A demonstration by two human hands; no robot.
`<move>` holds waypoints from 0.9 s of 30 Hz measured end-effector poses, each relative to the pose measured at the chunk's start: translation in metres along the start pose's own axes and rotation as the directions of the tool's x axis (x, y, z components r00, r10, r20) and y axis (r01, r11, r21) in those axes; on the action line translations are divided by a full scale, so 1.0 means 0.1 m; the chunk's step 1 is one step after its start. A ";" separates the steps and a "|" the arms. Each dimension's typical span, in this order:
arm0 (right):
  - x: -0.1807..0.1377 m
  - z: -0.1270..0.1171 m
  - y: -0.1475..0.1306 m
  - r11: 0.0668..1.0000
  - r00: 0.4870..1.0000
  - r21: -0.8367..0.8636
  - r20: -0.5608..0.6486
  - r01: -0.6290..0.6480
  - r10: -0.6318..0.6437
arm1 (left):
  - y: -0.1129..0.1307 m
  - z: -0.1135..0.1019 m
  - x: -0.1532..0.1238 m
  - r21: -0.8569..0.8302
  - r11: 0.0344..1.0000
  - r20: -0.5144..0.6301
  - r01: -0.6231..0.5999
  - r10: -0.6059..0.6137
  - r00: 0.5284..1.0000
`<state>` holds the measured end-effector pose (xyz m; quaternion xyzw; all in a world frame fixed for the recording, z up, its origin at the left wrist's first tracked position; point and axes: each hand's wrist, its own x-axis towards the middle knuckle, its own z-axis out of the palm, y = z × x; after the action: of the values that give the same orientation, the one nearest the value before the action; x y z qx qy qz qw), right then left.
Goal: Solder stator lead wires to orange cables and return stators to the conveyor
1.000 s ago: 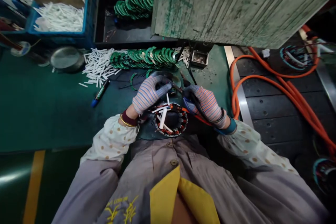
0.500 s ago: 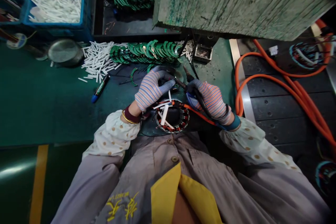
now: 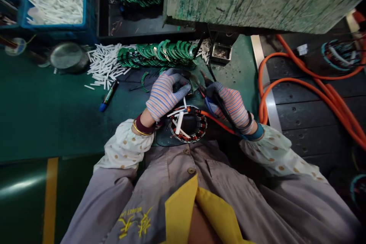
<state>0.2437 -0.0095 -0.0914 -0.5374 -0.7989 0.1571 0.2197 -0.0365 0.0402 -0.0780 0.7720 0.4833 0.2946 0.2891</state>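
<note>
My left hand (image 3: 166,93), in a striped glove, has thumb and fingers pinched together above a wound motor stator (image 3: 202,131). What lies in the pinch is too small and dark to make out. A white sleeve tube (image 3: 184,102) hangs just below its fingertips. My right hand (image 3: 228,105) is closed around a soldering iron (image 3: 206,79), its tip pointing up and left, and around pliers with blue and red handles (image 3: 211,106). The pliers' jaws are partly hidden and blurred, a little right of my left fingertips. More white tubes (image 3: 179,122) lie across the stator, beside an orange cable (image 3: 213,118).
Green curved boards (image 3: 162,54) lie in a row behind my hands, beside loose white tubes (image 3: 104,63). A marker (image 3: 109,96), a round tin (image 3: 69,57) and a small metal box (image 3: 221,52) sit on the bench. Orange cables (image 3: 309,84) loop at right.
My right hand and the pliers' jaws have drawn slightly away from my left fingertips. My left hand keeps its pinch over the stator. The whole view has shifted a little.
</note>
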 end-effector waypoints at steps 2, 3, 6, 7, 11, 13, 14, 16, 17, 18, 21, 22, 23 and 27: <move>-0.04 -0.03 0.06 0.993 0.996 -0.099 -0.061 -0.063 0.057 | 0.00 -0.02 0.00 0.016 1.000 0.024 -0.011 0.011 1.000; -0.07 -0.06 0.08 0.984 0.993 -0.149 -0.083 -0.096 0.084 | 0.00 -0.03 0.00 0.028 0.999 0.032 -0.019 0.018 0.999; -0.20 -0.14 0.01 0.959 0.986 -0.246 -0.120 -0.139 0.112 | -0.01 -0.06 0.00 0.077 0.997 0.028 -0.029 0.027 0.999; -0.25 -0.14 -0.06 0.956 0.985 -0.258 -0.139 -0.138 0.104 | -0.02 -0.06 0.00 0.093 0.995 0.024 -0.027 0.025 0.999; -0.33 -0.01 -0.41 0.962 0.961 -0.246 -0.274 -0.118 0.048 | -0.03 -0.05 0.01 0.134 0.991 0.011 -0.017 0.016 1.000; -0.26 0.12 -0.51 0.972 0.946 -0.204 -0.321 -0.113 0.043 | -0.02 -0.04 0.01 0.138 0.990 0.005 -0.027 0.026 1.000; -0.20 0.18 -0.53 0.977 0.943 -0.180 -0.329 -0.113 0.049 | -0.01 -0.03 0.01 0.141 0.990 0.005 -0.031 0.031 1.000; -0.07 0.29 -0.53 0.984 0.950 -0.134 -0.305 -0.117 0.071 | 0.02 -0.03 0.01 0.153 0.988 0.006 -0.032 0.031 1.000; -0.01 0.33 -0.51 0.986 0.955 -0.114 -0.287 -0.118 0.081 | 0.03 -0.02 0.00 0.159 0.987 0.005 -0.026 0.026 1.000; 0.04 0.36 -0.49 0.988 0.958 -0.097 -0.273 -0.121 0.090 | 0.04 -0.02 0.00 0.162 0.987 0.006 -0.020 0.019 1.000; 0.12 0.42 -0.42 0.988 0.956 -0.052 -0.267 -0.144 0.125 | 0.07 -0.01 0.00 0.148 0.989 -0.001 -0.006 0.006 1.000; 0.11 0.44 -0.40 0.988 0.952 -0.049 -0.278 -0.144 0.125 | 0.08 -0.01 0.00 0.146 0.989 -0.007 -0.006 0.007 1.000; 0.08 0.45 -0.39 0.989 0.944 -0.053 -0.307 -0.142 0.119 | 0.09 -0.01 0.00 0.149 0.989 -0.016 -0.009 0.011 1.000; -0.17 0.47 -0.41 0.997 0.781 -0.075 -0.622 0.002 -0.048 | 0.08 0.02 -0.02 0.221 0.974 -0.045 -0.041 0.052 0.998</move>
<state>0.1927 -0.0408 -0.1150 -0.5558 -0.6935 -0.0604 0.4544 -0.0311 0.0357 -0.0740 0.8026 0.5020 0.2654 0.1827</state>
